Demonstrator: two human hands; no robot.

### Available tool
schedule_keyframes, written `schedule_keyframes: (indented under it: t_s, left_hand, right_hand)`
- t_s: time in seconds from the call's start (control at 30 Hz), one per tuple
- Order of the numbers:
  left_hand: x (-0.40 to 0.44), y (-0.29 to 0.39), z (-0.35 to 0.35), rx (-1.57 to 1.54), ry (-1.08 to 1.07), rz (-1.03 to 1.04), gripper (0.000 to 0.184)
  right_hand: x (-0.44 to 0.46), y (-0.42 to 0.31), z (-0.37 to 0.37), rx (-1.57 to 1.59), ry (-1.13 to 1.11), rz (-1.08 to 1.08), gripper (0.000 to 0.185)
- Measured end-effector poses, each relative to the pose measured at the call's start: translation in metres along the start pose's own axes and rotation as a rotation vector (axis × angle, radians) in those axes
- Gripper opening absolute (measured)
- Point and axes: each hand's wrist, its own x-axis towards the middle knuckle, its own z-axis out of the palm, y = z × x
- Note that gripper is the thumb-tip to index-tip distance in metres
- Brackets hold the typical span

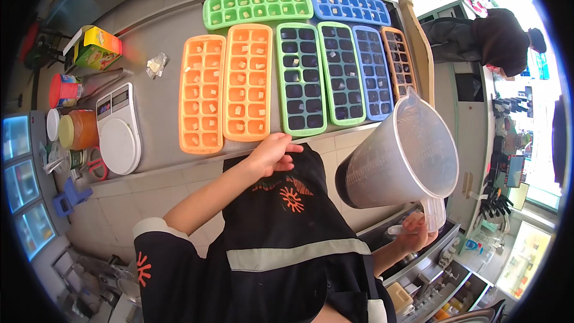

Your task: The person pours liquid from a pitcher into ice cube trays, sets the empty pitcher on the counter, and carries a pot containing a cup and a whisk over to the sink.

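Note:
My right hand (415, 234) grips the handle of a large translucent measuring jug (397, 155), which is tilted and has dark liquid inside. My left hand (276, 154) holds nothing, its fingers loosely apart, at the table's near edge by the end of a green ice cube tray (302, 81). That tray, a second green tray (342, 75), a blue tray (373, 75) and a narrow orange tray (397, 54) have dark liquid in their cells. Small pale cubes sit in two orange trays (202, 96) (247, 84), a light green tray (257, 7) and a far blue tray (350, 7).
On the metal table (158, 107) stand a white kitchen scale (119, 134), a yellow-green carton (98, 48), lidded jars (78, 128), red-handled scissors (97, 164) and a crumpled wrapper (156, 66). A wooden board (418, 48) borders the right end. Another person (490, 42) stands beyond at a counter.

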Motion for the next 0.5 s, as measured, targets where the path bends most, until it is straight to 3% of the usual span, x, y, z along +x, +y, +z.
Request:
schedule_keyframes:
  t_s: [0.1, 0.23, 0.3, 0.5]
  left_hand:
    - [-0.012, 0.005, -0.005, 0.657, 0.026, 0.234, 0.032]
    - [0.005, 0.001, -0.015, 0.834, 0.119, 0.468, 0.028]
    - [0.020, -0.003, -0.017, 1.203, 0.367, 0.878, 0.026]
    - [0.015, 0.001, -0.004, 0.821, 0.270, 0.629, 0.020]
  right_hand:
    - [-0.003, 0.000, -0.002, -0.001, 0.018, -0.009, 0.021]
    - [-0.007, 0.000, -0.003, -0.001, 0.014, -0.018, 0.022]
    - [-0.008, -0.001, -0.004, -0.017, 0.016, -0.024, 0.022]
    - [-0.010, 0.002, -0.002, -0.014, 0.000, -0.032, 0.023]
